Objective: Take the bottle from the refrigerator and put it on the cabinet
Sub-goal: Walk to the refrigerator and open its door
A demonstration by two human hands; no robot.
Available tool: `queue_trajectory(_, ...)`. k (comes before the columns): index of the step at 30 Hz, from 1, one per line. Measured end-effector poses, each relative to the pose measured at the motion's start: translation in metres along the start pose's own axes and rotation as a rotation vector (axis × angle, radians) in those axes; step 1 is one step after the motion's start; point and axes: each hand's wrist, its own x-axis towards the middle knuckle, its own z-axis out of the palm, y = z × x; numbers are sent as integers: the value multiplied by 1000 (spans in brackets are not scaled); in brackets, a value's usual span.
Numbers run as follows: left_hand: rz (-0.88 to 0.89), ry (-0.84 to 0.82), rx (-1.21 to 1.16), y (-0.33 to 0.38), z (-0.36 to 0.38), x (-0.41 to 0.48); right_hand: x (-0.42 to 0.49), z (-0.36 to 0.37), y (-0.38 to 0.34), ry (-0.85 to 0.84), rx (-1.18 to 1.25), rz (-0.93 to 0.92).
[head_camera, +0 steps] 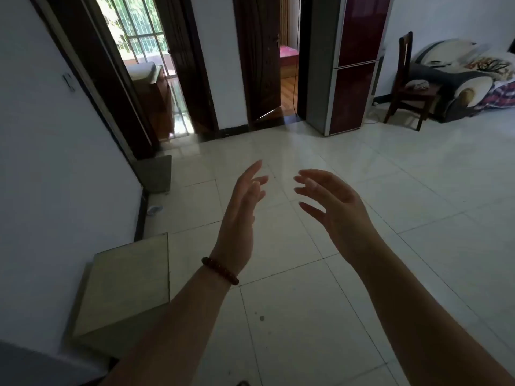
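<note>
A tall dark-red refrigerator (354, 62) with a silver side stands across the room at the upper right, both of its doors closed. No bottle is visible. A low cabinet with a pale glass-like top (122, 280) sits against the left wall, close to me at the lower left. My left hand (242, 215), with a dark bead bracelet at the wrist, and my right hand (334, 207) are held out in front of me over the tiled floor. Both are empty with fingers spread, palms turned toward each other.
Two open doorways (156, 79) lie ahead, left of the refrigerator. A wooden chair (407, 84) and a covered sofa (468, 76) stand at the far right. A grey mat (156, 174) lies by the left doorway. Pale floor tiles (320, 274) stretch between me and the refrigerator.
</note>
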Motion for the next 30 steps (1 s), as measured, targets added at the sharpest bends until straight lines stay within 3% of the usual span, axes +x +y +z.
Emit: queue_trajectory(30, -65, -37, -69, -97, 50, 303, 287, -80, 58, 99, -39, 120)
